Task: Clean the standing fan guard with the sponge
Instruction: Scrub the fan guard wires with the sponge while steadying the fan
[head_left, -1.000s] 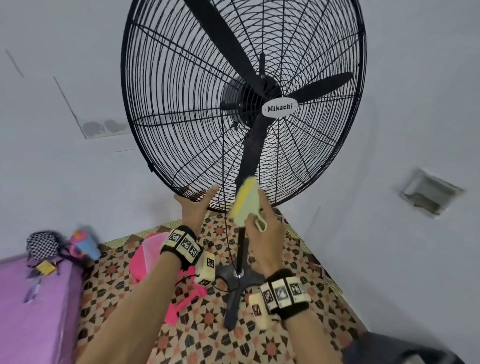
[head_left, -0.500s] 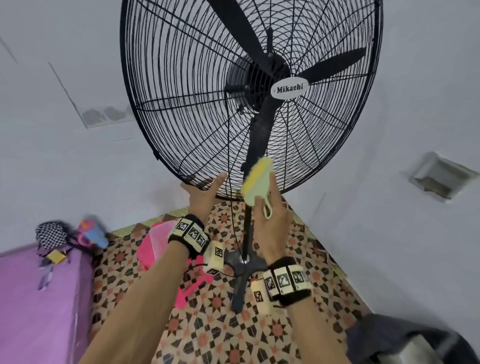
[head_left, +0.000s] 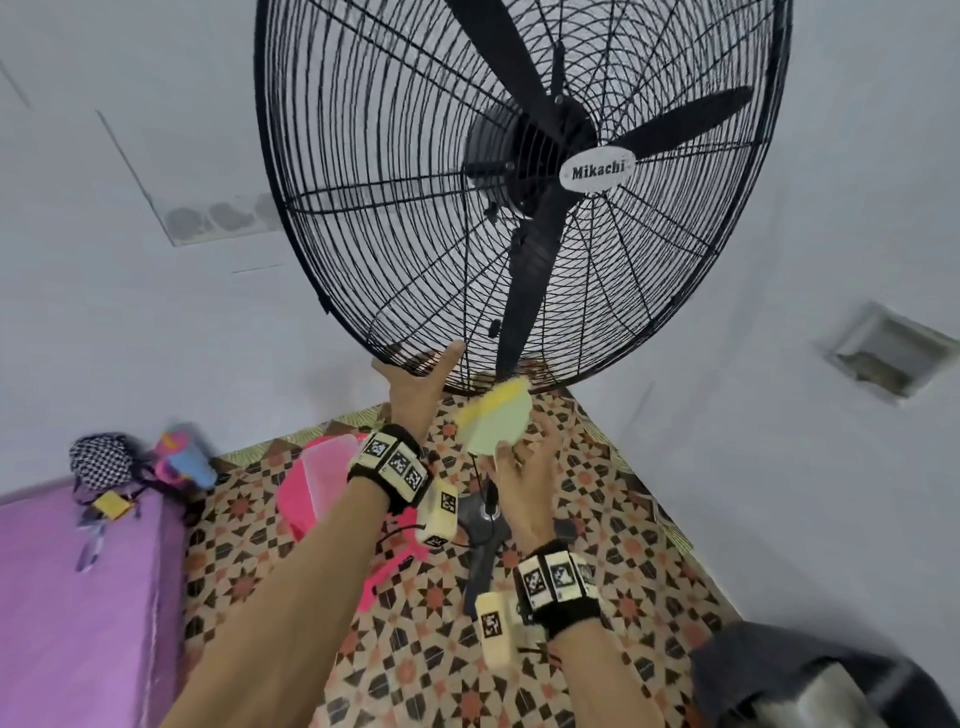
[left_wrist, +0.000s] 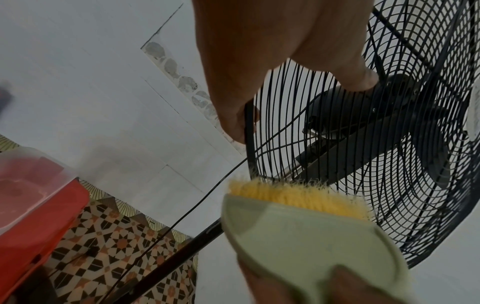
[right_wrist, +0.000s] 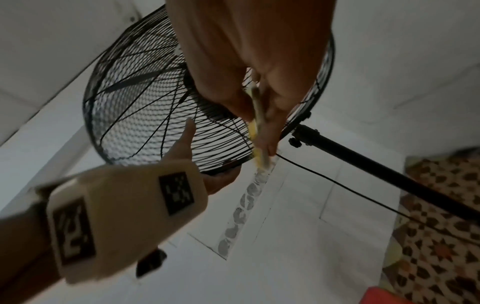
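Note:
A big black standing fan with a wire guard fills the upper head view, tilted toward me. My left hand grips the guard's bottom rim, thumb up on the front wires and fingers curled behind the rim. My right hand holds the sponge, a pale green pad with a yellow bristly face. The yellow edge sits at the guard's bottom rim, just right of my left hand. In the right wrist view the sponge shows edge-on between my fingers.
The fan's black pole and cord run down to a base on the patterned floor. A pink plastic container stands at the left, beside a purple surface bearing a checkered bag. White walls close in behind and right.
My right hand has drawn the sponge down from the lower wires to the bottom rim. My left hand has kept its grip on the rim. The head view has tilted.

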